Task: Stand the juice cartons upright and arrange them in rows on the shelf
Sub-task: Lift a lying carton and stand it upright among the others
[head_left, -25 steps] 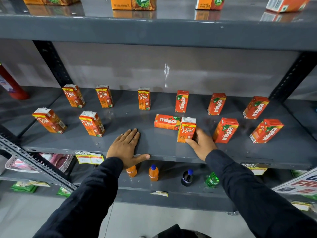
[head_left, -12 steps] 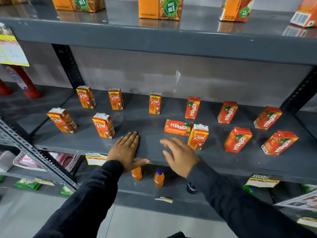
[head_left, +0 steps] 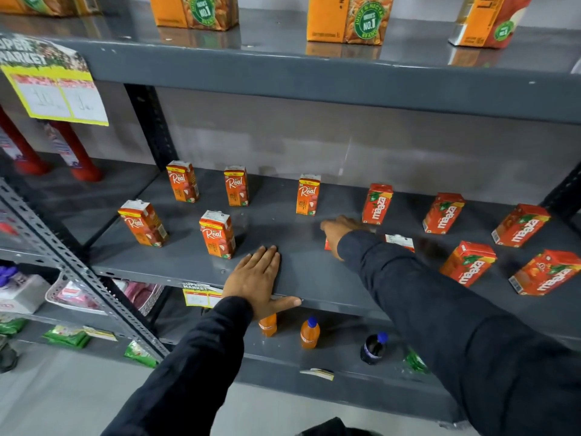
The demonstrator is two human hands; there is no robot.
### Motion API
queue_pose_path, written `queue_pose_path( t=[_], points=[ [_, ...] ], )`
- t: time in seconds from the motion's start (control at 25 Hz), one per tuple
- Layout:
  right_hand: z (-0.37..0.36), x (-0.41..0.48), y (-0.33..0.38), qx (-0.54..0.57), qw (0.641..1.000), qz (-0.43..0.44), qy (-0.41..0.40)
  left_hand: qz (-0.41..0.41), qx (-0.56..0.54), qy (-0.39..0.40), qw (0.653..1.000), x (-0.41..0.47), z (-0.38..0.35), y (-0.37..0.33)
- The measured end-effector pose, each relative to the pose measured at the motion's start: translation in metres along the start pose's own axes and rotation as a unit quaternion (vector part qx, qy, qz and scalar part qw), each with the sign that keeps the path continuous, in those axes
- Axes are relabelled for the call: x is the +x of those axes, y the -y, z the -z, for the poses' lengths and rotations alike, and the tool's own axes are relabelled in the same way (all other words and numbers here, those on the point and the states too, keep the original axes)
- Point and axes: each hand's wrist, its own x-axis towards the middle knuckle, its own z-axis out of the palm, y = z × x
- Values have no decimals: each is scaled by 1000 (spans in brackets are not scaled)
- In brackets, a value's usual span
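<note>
Small orange Real cartons stand on the grey shelf (head_left: 301, 272): a back row (head_left: 236, 187) and two nearer ones (head_left: 218, 234) on the left. Red Maaza cartons stand at the right, some in back (head_left: 443, 214), two in front (head_left: 467, 264). My left hand (head_left: 256, 278) lies flat and open on the shelf's front edge. My right hand (head_left: 341, 231) curls over a Maaza carton lying flat; only a red sliver (head_left: 327, 246) shows by the thumb. Behind my forearm, the white top of another Real carton (head_left: 400, 241) peeks out.
Large juice cartons (head_left: 349, 20) stand on the shelf above. A yellow price tag (head_left: 56, 89) hangs at upper left. Small bottles (head_left: 309, 333) sit on the shelf below. A slotted metal post (head_left: 78, 272) slants at left, with red bottles (head_left: 81, 158) beyond it.
My right hand let go of the Real carton, swung left, then reached forward onto the lying Maaza carton. The left hand stayed put. The camera moved closer and tilted up.
</note>
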Motion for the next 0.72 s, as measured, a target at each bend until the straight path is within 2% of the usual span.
queue_pose_path(
  t=[0.08,0.16,0.24,0.28,0.32,0.36,0.4,0.48,0.56,0.6,0.64,0.68,0.72],
  points=[
    [2,-5,1,12,998,28,-62,-4,0,-9,1000,1,-1,0],
    [10,-14,4,109,985,27,-128,-6,2,-13,1000,1,-2,0],
    [20,-23,2,260,948,14,-185,-7,2,-11,1000,1,-2,0],
    [23,-29,1,344,917,5,-203,-8,3,-10,1000,0,-2,0],
    [25,-34,0,439,873,-9,-214,-8,4,-8,1000,0,-2,0],
    [24,-40,0,547,809,-36,-212,-8,4,-7,1000,1,-2,0],
    [22,-45,0,657,726,-74,-190,-8,5,-7,1000,1,-2,0],
    [16,-54,-1,827,537,-127,-106,-8,6,-9,1000,1,-2,-1],
    [12,-64,2,918,371,-137,-36,-7,5,-12,1000,0,-2,-1],
    [8,-69,3,943,305,-133,-14,-6,5,-12,1000,0,-2,-1],
    [5,-74,5,956,265,-130,3,-4,5,-13,1000,0,-2,-1],
    [2,-80,7,959,252,-126,20,-3,5,-13,1000,0,-2,-1],
    [-2,-84,10,956,265,-119,41,-2,5,-12,1000,0,-2,-1]
  ],
)
